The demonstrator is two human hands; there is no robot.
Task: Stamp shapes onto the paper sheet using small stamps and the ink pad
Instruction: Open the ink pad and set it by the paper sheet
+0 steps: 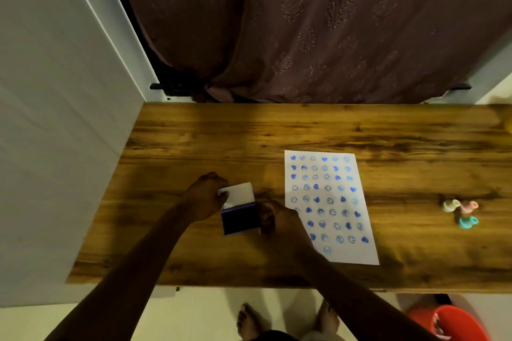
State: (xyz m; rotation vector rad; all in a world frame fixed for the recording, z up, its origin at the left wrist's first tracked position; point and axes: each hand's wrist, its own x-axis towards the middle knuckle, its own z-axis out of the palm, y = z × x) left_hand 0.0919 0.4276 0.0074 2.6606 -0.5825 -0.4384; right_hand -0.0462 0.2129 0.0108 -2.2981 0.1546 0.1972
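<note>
Dark-blue ink pad (240,219) sits open on the wooden table (194,141), just left of the paper sheet (332,207), its white lid (238,193) tilted up at the far side. Left hand (206,196) pinches the lid's left edge with curled fingers; right hand (277,219) grips the pad's right side, fingers bunched. Sheet is filled with blue hearts and smiley prints; three small stamps (461,213) stand well apart to the right.

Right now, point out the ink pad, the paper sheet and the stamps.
ink pad (240,218): head view, dark inked face.
paper sheet (357,253): head view, bare lower margin.
stamps (461,212): head view, middle of the cluster.
</note>
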